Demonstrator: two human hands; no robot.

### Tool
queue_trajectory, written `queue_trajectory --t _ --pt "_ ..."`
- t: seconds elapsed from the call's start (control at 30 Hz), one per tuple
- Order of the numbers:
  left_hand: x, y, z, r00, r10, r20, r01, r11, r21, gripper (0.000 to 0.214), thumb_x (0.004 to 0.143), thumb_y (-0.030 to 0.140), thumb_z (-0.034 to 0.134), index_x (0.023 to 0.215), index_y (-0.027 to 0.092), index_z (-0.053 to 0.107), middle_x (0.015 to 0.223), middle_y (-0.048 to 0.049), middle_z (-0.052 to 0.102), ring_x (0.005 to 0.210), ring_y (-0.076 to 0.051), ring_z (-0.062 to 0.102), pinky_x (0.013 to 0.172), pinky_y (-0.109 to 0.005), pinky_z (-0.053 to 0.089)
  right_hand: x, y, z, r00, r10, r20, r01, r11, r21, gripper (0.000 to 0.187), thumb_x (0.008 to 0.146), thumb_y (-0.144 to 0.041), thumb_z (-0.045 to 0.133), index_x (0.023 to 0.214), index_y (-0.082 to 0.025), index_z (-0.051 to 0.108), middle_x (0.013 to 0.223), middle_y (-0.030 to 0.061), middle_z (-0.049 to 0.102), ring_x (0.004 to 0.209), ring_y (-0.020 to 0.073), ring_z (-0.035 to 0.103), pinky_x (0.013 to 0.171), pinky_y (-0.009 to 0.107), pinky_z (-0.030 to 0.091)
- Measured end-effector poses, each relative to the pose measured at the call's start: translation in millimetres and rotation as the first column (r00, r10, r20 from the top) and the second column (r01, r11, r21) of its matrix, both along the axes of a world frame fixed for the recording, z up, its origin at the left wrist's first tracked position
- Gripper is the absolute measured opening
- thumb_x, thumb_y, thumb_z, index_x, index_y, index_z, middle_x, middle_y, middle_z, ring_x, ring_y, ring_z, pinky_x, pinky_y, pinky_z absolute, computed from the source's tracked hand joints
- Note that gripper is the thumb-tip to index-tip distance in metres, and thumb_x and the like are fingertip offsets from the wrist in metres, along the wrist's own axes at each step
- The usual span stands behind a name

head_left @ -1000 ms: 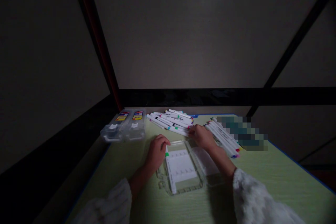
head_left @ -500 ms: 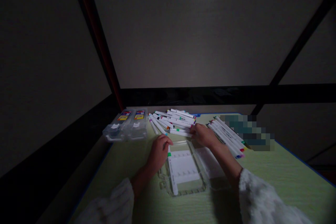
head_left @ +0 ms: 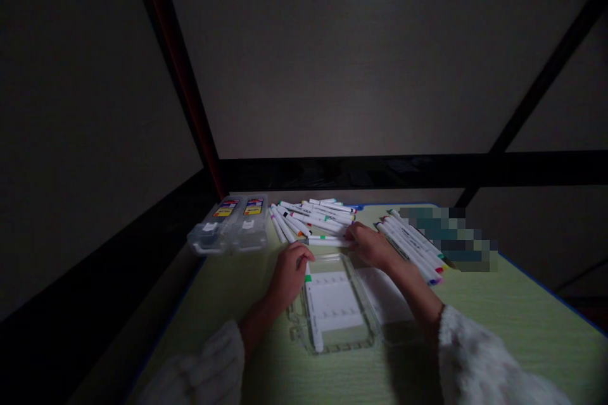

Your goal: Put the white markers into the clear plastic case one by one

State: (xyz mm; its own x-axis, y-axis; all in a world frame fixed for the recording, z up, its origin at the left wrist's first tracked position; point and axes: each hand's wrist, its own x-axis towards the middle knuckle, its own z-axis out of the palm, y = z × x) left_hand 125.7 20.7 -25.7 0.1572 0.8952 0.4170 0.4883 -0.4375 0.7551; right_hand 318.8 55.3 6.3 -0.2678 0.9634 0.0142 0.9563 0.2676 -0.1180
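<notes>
the open clear case [head_left: 344, 345] lies near the counter's [head_left: 498, 323] near edge, one green-capped marker [head_left: 312, 313] along its left wall. left hand [head_left: 289, 272] rests loosely curled and empty at the case's far left corner. right hand [head_left: 375, 247] has narrow fingers on the end of a white marker [head_left: 327, 240] below the marker pile [head_left: 313, 215] by the far edge; i cannot tell if it grips.
</notes>
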Motion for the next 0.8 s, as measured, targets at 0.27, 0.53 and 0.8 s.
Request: queue_trajectory --t 0.27,0.53,0.8 --pt "0.3 -0.7 0.2 1.000 0.007 0.011 -0.007 1.000 -0.013 0.024 0.064 -0.004 0.042 0.059 0.015 0.055 0.068 -0.0005 0.053 0.071 -0.012 0.052 0.068 -0.024 0.040 -4.6 -10.7 6.3 0.999 -0.037 -0.013 0.038 0.998 0.048 0.017 0.080 -0.012 0.046 0.095 -0.014 0.053 0.103 0.0087 0.054 0.092 0.0210 0.053 0.070 0.033 0.040" --pt "-1.1 -0.9 -0.6 1.000 0.012 -0.016 -0.012 1.000 0.003 0.023 0.065 -0.003 0.041 0.060 0.014 0.056 0.067 -0.0006 0.054 0.070 -0.012 0.052 0.066 -0.024 0.040 -7.9 -22.5 5.6 0.995 -0.091 -0.050 0.097 0.986 0.133 0.021 0.077 -0.006 0.040 0.096 -0.012 0.049 0.099 0.0110 0.055 0.087 0.0223 0.054 0.064 0.029 0.033" --pt "-2.1 -3.1 2.0 0.997 0.022 0.076 -0.026 0.998 0.050 0.026 0.069 0.001 0.042 0.086 0.014 0.057 0.085 -0.0043 0.059 0.080 -0.013 0.053 0.075 -0.026 0.042 -5.5 -40.9 3.6 0.983 -0.124 -0.137 0.148 0.971 0.189 0.017 0.078 -0.007 0.039 0.093 -0.013 0.046 0.096 0.0111 0.054 0.085 0.0205 0.053 0.066 0.028 0.033"
